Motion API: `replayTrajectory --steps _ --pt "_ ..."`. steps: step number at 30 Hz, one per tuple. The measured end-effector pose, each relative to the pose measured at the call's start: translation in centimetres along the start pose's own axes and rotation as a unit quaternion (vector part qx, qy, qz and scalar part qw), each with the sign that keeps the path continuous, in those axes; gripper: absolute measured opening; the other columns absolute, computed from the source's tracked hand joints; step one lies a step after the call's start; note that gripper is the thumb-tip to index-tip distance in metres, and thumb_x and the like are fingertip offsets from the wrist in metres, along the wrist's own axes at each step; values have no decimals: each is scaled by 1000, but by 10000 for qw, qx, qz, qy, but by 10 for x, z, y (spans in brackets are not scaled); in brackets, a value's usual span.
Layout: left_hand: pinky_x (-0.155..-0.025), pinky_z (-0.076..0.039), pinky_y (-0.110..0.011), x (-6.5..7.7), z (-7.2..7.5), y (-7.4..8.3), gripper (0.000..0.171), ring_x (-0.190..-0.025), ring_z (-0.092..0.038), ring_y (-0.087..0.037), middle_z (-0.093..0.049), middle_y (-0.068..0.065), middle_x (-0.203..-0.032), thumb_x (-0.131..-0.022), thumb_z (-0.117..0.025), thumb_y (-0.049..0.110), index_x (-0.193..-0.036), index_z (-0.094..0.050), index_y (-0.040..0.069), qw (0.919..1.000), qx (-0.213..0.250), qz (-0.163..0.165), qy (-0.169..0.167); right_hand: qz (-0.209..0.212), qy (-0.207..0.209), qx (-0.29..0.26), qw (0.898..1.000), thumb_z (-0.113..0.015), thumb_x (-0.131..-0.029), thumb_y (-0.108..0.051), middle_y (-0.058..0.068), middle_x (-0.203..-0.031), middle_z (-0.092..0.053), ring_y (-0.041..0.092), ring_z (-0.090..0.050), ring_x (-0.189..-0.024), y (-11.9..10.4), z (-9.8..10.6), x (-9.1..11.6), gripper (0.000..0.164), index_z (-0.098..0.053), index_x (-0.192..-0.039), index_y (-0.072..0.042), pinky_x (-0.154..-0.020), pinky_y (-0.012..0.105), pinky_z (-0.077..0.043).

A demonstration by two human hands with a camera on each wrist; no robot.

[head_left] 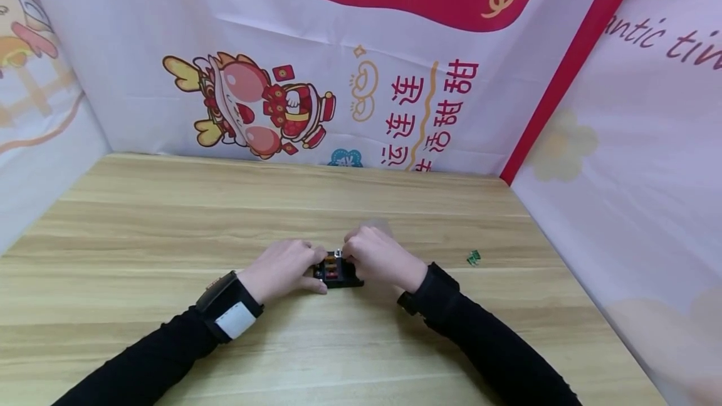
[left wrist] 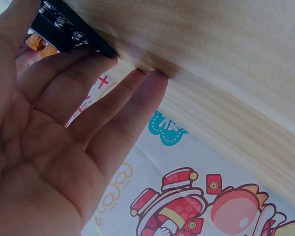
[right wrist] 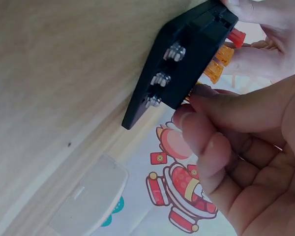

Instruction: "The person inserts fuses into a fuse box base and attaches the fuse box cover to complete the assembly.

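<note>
A black fuse block point(head_left: 352, 282) with metal screw terminals point(right wrist: 161, 79) lies on the table between the hands. My left hand point(head_left: 284, 268) holds its left end, thumb at the near side and fingers along the far side. In the right wrist view, a red blade fuse point(right wrist: 237, 37) and two orange blade fuses point(right wrist: 214, 72) stand in a row in the block. My right hand point(head_left: 378, 259) pinches a blade fuse at the end of that row. Only a yellow sliver of this fuse shows; thumb and fingers hide the rest.
A clear plastic cover point(right wrist: 91, 196) lies on the table behind the right hand. Several small green pieces point(head_left: 474, 257) lie together farther right on the wooden table point(head_left: 169, 218). Printed cloth walls point(head_left: 338, 30) rise at the back and sides.
</note>
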State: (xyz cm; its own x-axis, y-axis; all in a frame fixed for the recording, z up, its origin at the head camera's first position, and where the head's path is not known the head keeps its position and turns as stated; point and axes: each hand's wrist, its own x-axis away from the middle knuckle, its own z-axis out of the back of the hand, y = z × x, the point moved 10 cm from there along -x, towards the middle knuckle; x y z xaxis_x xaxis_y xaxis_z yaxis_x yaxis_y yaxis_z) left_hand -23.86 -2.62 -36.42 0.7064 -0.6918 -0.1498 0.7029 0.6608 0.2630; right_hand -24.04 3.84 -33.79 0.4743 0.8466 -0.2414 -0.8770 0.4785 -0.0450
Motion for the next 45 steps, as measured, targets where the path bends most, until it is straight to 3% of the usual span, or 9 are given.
replayTrajectory --steps 7,12,23,35,40,45 --pt "-54 -36 -27 1 -2 -1 39 -63 -46 -12 -58 0 -79 -78 -81 41 -99 -68 10 10000 -53 70 -46 -27 -1 -136 9999 -70 -82 2 -7 -70 -54 7 -49 -62 3 3 2 13 -74 -78 -10 -59 22 -40" --pt "-56 -38 -28 -1 -2 0 41 -65 -47 -12 -59 0 -81 -78 -81 42 -102 -69 11 9999 -73 115 -89 -264 -134 -170 9994 -72 -85 -4 -5 -76 -60 6 -54 -68 10 2 5 7 -76 -84 -10 -63 22 -44" --pt "-54 -37 -28 -2 -1 1 39 -63 -46 -11 -57 1 -78 -77 -82 42 -96 -67 12 9999 -100 114 -78 -633 -267 -279 9972 -71 -84 -4 -5 -80 -64 5 -58 -69 21 11 11 8 -76 -83 -11 -64 22 -48" --pt "-54 -39 -27 0 0 0 43 -63 -47 -10 -58 1 -78 -77 -82 43 -101 -68 9 9998 -123 115 -49 -824 30 -324 9961 -73 -86 -4 -5 -81 -69 2 -59 -68 39 37 19 7 -75 -84 -11 -65 23 -50" --pt "-55 -41 -27 1 0 1 42 -63 -47 -10 -59 1 -79 -77 -81 42 -100 -68 9 9999 -96 78 -46 -864 72 -266 9959 -74 -85 -5 -7 -76 -66 2 -53 -61 43 44 22 6 -75 -82 -10 -58 22 -45" --pt "-56 -41 -28 1 -2 0 42 -64 -48 -10 -60 0 -80 -77 -81 42 -101 -69 10 9999 -61 129 -56 -995 20 -303 9946 -74 -85 -5 -6 -76 -65 2 -53 -62 49 48 25 4 -76 -84 -9 -59 22 -46"
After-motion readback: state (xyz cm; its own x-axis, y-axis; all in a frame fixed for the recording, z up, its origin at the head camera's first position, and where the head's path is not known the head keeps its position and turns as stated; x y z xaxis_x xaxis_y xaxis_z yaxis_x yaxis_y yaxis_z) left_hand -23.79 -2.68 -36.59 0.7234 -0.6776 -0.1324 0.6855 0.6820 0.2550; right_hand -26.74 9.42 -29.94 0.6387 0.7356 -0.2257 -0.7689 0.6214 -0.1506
